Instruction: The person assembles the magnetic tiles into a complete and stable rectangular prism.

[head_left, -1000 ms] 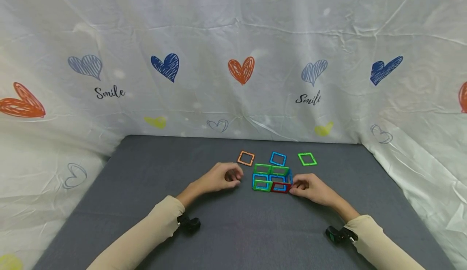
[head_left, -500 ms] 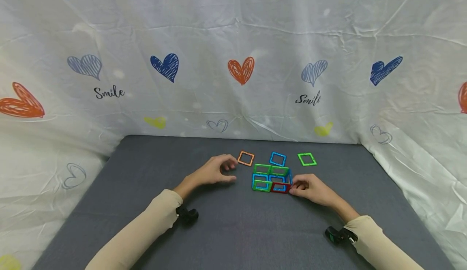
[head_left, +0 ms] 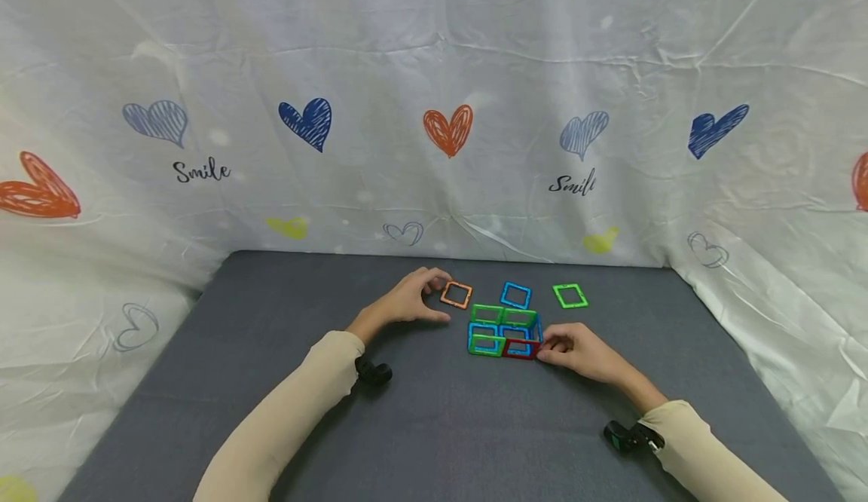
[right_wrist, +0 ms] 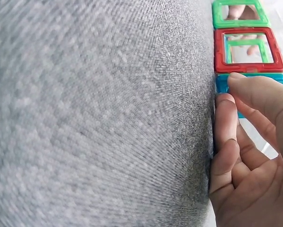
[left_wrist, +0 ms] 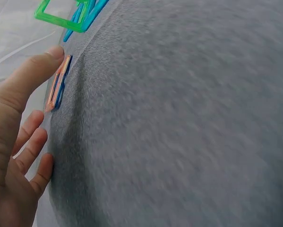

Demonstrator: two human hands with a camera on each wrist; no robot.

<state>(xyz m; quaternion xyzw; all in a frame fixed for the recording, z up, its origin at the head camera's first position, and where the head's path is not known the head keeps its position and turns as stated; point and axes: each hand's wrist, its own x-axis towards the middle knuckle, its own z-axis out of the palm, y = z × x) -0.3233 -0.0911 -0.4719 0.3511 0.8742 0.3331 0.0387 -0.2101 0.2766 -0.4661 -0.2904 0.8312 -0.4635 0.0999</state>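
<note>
An open-topped box of square magnetic tiles stands on the grey table, with green tiles (head_left: 487, 354) and a red tile (head_left: 518, 357) as upright sides and blue ones at its base. At its right end my right hand (head_left: 579, 349) pinches a blue magnetic tile (right_wrist: 221, 84) beside the red one, its thumb lying on the tile's edge. My left hand (head_left: 407, 296) spreads thumb and fingers apart at the left of a flat orange magnetic tile (head_left: 469, 298). The fingertips are near its far left corner; whether they touch it I cannot tell.
Behind the box lie a flat blue tile (head_left: 505, 292) and a flat green tile (head_left: 575, 306). A white curtain (head_left: 366, 185) printed with hearts hangs behind the grey table (head_left: 475, 434). Small black cameras sit at both wrists.
My left hand has opened its fingers and moved away from the box's left side, then forward to the orange tile. The right hand has stayed at the box.
</note>
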